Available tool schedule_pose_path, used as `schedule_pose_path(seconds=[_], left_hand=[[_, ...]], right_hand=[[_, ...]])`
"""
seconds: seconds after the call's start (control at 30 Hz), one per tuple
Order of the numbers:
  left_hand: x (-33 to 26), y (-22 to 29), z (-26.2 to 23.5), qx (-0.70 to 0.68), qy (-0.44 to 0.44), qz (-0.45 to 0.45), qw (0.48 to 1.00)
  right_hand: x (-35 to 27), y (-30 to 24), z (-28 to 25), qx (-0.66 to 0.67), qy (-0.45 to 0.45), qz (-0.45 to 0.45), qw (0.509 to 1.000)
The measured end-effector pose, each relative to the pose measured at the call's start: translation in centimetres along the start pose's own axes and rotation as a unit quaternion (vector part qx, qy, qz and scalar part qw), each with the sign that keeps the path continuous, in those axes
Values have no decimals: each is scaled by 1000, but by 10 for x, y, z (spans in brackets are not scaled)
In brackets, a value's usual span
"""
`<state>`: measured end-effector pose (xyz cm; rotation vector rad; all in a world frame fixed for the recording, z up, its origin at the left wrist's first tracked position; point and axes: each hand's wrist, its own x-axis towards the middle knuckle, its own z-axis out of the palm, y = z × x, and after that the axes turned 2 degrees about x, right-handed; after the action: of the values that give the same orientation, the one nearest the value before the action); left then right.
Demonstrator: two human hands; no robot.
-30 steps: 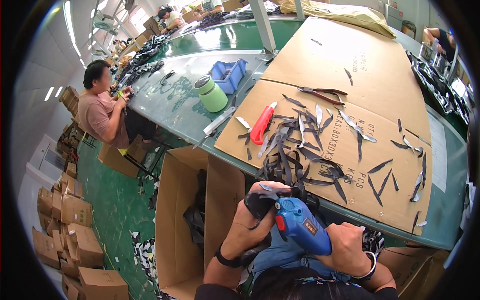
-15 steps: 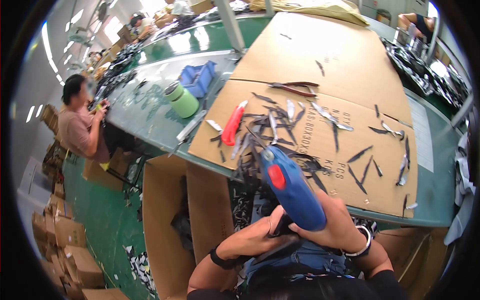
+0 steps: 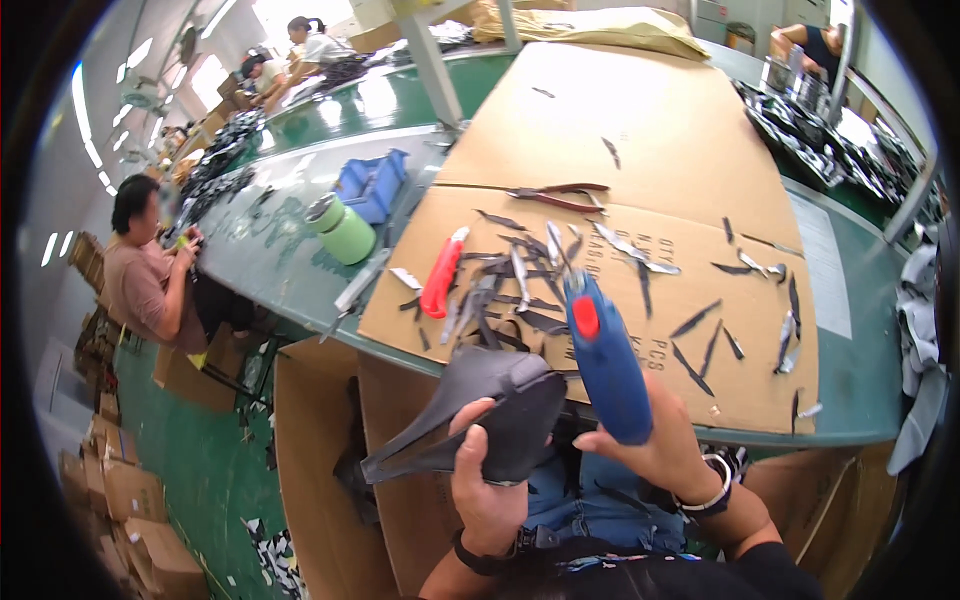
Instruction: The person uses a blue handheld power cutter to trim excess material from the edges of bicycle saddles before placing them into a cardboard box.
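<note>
My left hand [image 3: 488,505] grips a black, shell-like moulded piece [image 3: 505,385] with a long narrow end pointing left; it looks like a bicycle saddle cover, though I cannot be sure. The thumb and fingers wrap its near side, in front of the table edge. In my right hand [image 3: 662,440] is a blue handheld power tool [image 3: 612,375] with a red switch and a thin tip pointing away from me. The tip is over black and grey offcut strips [image 3: 515,265] scattered on a cardboard sheet [image 3: 640,110]. Tool and piece are apart.
A red-handled cutter [image 3: 441,280] and pliers [image 3: 560,197] lie on the cardboard. Left of it stand a green flask [image 3: 345,232] and a blue bin [image 3: 370,185]. An open carton [image 3: 330,440] is below the table edge. A co-worker [image 3: 145,270] sits at left.
The left hand has lifted and turned the black piece into plain view, left of the tool. The right hand has drawn the tool slightly right and turned it more upright.
</note>
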<state>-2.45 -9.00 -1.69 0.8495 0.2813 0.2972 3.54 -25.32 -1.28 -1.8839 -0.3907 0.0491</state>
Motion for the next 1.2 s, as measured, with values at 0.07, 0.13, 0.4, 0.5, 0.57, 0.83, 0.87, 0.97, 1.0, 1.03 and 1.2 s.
schedule_pose_path(seconds=[0.07, 0.13, 0.4, 0.5, 0.57, 0.83, 0.87, 0.97, 1.0, 1.03, 1.2], left_hand=[[6, 9, -1, -20, 40, 70, 997], [7, 12, -3, -13, 57, 110, 992], [7, 7, -11, -1, 77, 201, 977], [6, 4, -15, -12, 68, 214, 974], [6, 3, -21, 29, 58, 214, 975], [8, 43, -22, 104, 45, 163, 980], [7, 50, -23, 142, 33, 102, 984], [9, 69, -21, 118, 61, 25, 991], [10, 75, -21, 115, 57, 27, 991], [10, 78, -21, 112, 54, 27, 992], [10, 84, -24, 123, 41, 19, 991]], right_hand=[[-13, 4, 0, -93, -16, -46, 994], [-24, 7, 2, -184, -25, -89, 979], [-35, 5, 5, -239, -73, -143, 958], [-36, 4, 5, -231, -72, -140, 960], [-35, 3, 6, -224, -72, -144, 961], [-35, 0, -1, -215, -91, -135, 963], [-36, 3, 0, -215, -86, -145, 962], [-39, 10, 0, -226, -79, -168, 956], [-40, 12, -1, -238, -75, -181, 951], [-40, 13, -1, -237, -77, -182, 951], [-44, 15, 0, -264, -94, -190, 941]])
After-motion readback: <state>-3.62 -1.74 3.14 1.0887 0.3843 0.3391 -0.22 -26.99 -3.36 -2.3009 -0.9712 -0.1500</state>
